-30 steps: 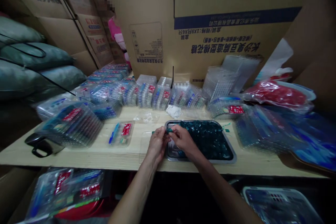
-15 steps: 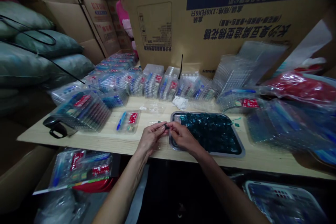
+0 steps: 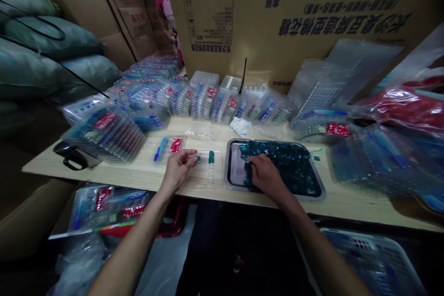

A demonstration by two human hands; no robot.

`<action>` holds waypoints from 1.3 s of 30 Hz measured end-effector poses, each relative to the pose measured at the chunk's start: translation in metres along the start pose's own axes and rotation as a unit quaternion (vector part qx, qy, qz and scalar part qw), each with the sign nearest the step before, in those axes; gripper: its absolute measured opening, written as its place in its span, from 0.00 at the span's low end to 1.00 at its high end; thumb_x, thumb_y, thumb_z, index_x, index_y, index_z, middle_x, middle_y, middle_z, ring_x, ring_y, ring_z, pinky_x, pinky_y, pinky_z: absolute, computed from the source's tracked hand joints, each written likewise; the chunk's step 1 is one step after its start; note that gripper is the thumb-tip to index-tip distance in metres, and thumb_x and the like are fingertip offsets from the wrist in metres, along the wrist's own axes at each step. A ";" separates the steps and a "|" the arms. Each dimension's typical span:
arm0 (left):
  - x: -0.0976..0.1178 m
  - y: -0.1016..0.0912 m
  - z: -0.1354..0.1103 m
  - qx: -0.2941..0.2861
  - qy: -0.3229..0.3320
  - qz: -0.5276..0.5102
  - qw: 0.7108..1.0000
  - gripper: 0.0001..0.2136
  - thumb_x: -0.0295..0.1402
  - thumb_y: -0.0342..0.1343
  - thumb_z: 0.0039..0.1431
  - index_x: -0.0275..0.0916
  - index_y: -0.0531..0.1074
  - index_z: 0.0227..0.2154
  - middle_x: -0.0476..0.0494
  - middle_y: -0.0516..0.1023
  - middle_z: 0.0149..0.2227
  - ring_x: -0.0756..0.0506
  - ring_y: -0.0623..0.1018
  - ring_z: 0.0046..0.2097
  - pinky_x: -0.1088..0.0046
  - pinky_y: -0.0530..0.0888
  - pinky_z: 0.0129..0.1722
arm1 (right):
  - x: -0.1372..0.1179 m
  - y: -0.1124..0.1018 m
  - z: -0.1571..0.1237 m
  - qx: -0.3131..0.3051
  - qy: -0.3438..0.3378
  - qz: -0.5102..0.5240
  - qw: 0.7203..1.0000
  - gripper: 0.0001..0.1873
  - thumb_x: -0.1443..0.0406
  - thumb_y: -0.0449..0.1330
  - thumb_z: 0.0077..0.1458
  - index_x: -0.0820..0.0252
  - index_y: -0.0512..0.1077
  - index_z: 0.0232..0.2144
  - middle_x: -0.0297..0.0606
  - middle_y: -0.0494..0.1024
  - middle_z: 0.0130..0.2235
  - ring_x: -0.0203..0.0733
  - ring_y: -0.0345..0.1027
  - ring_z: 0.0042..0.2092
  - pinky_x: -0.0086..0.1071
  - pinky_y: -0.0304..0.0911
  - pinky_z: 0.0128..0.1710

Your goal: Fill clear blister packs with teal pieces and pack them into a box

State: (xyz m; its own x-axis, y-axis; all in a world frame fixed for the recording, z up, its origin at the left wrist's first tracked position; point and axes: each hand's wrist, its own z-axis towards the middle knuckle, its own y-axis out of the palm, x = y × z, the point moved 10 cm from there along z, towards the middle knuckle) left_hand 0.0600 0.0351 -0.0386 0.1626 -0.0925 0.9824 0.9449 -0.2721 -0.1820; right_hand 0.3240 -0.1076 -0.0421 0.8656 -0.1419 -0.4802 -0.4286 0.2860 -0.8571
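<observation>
My left hand (image 3: 179, 169) is closed in a pinch over the left side of a clear plastic tray (image 3: 215, 178). A small dark green piece (image 3: 199, 159) shows at its fingertips. A second green piece (image 3: 211, 157) lies in the clear tray. My right hand (image 3: 268, 175) is over the left part of a grey-rimmed metal tray (image 3: 229, 184), its fingers bent and the index fingertip down by a heap of shiny dark green pieces (image 3: 291, 166). Its thumb tip is hidden, and what its fingers hold, if anything, cannot be made out.
A filled clear pack with a blue pen (image 3: 160, 149) lies left of my hands. Stacked packs (image 3: 104, 134) and a black-handled cup (image 3: 71, 156) stand farther left. Rows of packs (image 3: 203, 101) line the back before a large carton (image 3: 256, 55). Bagged packs (image 3: 374, 157) are at right.
My hands were together over the clear tray and have parted. The left moved left with its fingers pinched; the right moved right over the green pieces. The camera view has tilted down slightly.
</observation>
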 end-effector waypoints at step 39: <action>0.008 0.068 -0.026 -0.134 0.337 0.380 0.851 0.14 0.25 0.48 0.65 0.41 0.77 0.45 0.40 0.78 0.46 0.45 0.78 0.46 0.69 0.78 0.46 | -0.022 0.010 0.049 -0.076 -0.027 -0.187 0.979 0.16 0.70 0.56 0.55 0.61 0.74 0.46 0.54 0.71 0.47 0.57 0.66 0.48 0.44 0.61 0.45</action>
State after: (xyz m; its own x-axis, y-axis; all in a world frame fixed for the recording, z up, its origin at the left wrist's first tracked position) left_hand 0.1182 -0.0088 -0.0447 0.4132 -0.8430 0.3444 0.5258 -0.0880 -0.8461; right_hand 0.3126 -0.0555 -0.0312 0.9800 -0.1583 -0.1208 -0.1096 0.0782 -0.9909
